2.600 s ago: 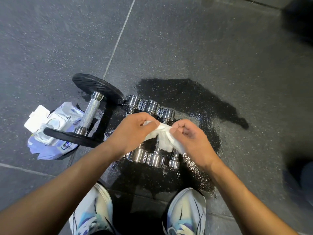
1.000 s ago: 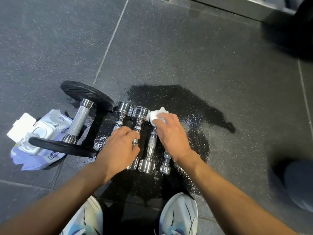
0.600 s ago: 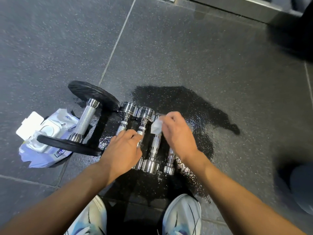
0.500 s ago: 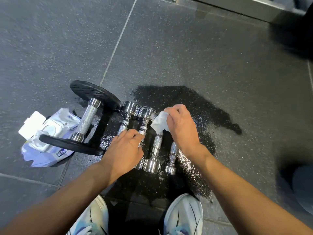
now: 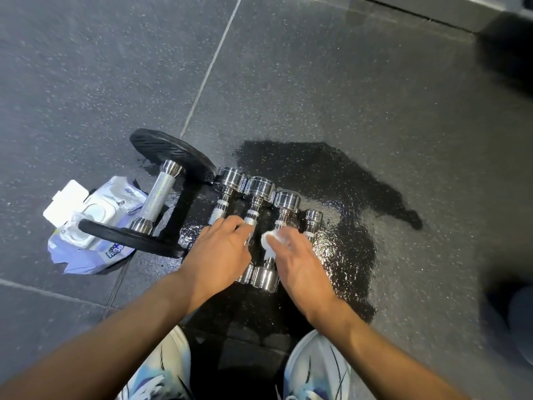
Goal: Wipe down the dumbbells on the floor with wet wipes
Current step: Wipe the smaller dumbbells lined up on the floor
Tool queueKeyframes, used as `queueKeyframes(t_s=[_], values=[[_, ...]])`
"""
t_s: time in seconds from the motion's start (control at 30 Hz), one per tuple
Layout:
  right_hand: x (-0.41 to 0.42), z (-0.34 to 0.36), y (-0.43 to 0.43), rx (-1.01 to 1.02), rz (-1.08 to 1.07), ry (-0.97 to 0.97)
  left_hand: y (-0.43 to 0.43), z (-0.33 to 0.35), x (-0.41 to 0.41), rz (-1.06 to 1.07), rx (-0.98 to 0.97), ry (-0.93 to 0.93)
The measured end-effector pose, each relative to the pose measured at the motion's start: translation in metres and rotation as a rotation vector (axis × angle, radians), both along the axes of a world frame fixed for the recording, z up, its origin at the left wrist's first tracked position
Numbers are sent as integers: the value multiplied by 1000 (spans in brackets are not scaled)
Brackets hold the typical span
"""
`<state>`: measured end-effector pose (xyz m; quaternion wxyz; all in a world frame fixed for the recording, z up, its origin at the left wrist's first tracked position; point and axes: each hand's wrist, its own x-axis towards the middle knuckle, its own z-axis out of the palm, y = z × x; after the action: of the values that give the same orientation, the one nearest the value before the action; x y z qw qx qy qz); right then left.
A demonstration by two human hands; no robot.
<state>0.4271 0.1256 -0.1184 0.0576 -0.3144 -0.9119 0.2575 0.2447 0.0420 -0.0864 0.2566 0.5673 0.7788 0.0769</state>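
Fingers (image 5: 288, 239) of your right hand (image 5: 301, 264) pinch the wet wipe (image 5: 270, 241) against the handle of the third dumbbell (image 5: 286, 201). Blur hides how far they wrap the bar. Half a second ago that wipe sat up on the dumbbell's far head; it has since slid down to mid-handle. I judge the head done and the handle under way, with the near head still to come.

Your left hand (image 5: 222, 252) has hardly shifted. Its fingers (image 5: 230, 226) curl over the handle of the second dumbbell (image 5: 259, 187), steadying the row.

The four chrome dumbbells (image 5: 230, 179) lie packed head against head on the floor (image 5: 375, 82), so you have little room to work between the handles. The small fourth dumbbell (image 5: 313, 218) lies just beside your right knuckles. On the left, the plate dumbbell (image 5: 161, 197) crowds the row, its far plate at the first chrome head. The wipes pack (image 5: 95, 223) lies beyond it, partly under the near plate.

To the right the floor is open but carries a wet patch (image 5: 331, 174) and probably little grip. The ledge (image 5: 432, 7) at the floor's far edge is well apart. Your shoes (image 5: 317, 370) close off the near side.
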Motion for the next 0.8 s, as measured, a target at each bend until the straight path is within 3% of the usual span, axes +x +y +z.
queueKeyframes(t_s=[0.1,0.3,0.47,0.63,0.8], values=[[10,-2,-5,28,118,-33,0,1,0,-5,-6,17],[-14,-2,41,206,-24,-54,0,3,2,-9,-37,56],[-9,-6,26,69,-53,-53,1,3,2,-17,-33,67],[6,3,9,2,51,-29,2,2,1,-21,-41,70],[-19,-4,44,-11,-132,-62,2,4,4,-28,-55,95]])
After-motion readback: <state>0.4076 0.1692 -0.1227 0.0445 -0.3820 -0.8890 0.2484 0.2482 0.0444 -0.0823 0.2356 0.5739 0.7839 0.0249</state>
